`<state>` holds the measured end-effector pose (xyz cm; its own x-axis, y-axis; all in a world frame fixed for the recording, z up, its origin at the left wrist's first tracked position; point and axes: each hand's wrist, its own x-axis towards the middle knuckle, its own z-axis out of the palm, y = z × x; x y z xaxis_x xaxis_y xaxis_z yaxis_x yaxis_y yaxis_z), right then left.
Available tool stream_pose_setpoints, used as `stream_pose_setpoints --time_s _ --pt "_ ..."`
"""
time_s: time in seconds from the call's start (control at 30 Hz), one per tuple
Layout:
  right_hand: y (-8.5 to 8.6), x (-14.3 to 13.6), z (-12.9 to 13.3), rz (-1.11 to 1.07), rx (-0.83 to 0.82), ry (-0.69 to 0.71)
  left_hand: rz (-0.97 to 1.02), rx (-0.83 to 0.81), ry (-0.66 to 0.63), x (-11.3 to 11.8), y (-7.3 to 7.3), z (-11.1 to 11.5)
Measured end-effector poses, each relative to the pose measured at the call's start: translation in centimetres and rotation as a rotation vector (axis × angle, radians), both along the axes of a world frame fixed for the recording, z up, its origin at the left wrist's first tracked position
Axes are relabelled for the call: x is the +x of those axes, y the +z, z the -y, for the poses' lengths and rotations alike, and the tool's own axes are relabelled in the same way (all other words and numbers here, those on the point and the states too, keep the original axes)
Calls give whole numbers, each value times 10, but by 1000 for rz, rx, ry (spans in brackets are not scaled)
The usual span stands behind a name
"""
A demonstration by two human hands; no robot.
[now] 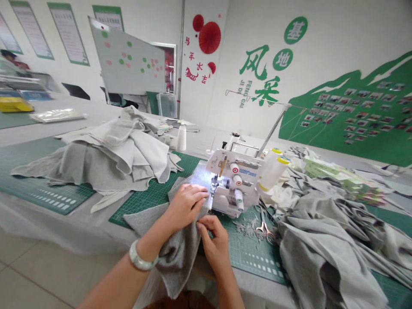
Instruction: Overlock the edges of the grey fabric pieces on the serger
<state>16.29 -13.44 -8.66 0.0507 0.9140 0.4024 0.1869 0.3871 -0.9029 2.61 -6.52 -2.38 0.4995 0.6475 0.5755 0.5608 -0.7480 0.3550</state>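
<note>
A grey cloth (180, 253) runs from the lit bed of a white overlock sewing machine (233, 180) down over the table's front edge. My left hand (187, 204) lies flat on the cloth just left of the presser foot, fingers stretched toward it. Below it, my right hand (214, 238) pinches the cloth's right edge between thumb and fingers. Part of the cloth is hidden under my left hand and forearm. Thread cones (273, 171) stand behind the machine on its right.
Scissors (264, 229) lie among grey lint right of the machine on a green cutting mat (254, 257). A pile of grey and white fabric (119, 150) covers the left side. More grey fabric (325, 244) heaps at the right, hanging over the edge. A white thread cone (182, 138) stands behind.
</note>
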Motion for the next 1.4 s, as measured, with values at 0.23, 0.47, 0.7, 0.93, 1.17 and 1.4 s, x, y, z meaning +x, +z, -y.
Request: stream_pose_setpoints --time_s 0.23,0.47,0.7,0.93,1.17,1.4 --pt "-1 -1 -1 -4 4 6 -54 32 3 1 6 -4" --pt "-2 -2 -2 -18 -4 19 -83 48 38 3 4 17" --pt "-2 1 -1 -41 13 -26 -86 26 12 0 2 12" --pt "-2 2 0 -70 5 -51 -89 19 12 2 3 9" --pt "-3 2 0 -96 -1 -45 -143 101 68 3 5 11" --pt "-2 2 -2 -111 3 -45 -211 135 85 1 7 24"
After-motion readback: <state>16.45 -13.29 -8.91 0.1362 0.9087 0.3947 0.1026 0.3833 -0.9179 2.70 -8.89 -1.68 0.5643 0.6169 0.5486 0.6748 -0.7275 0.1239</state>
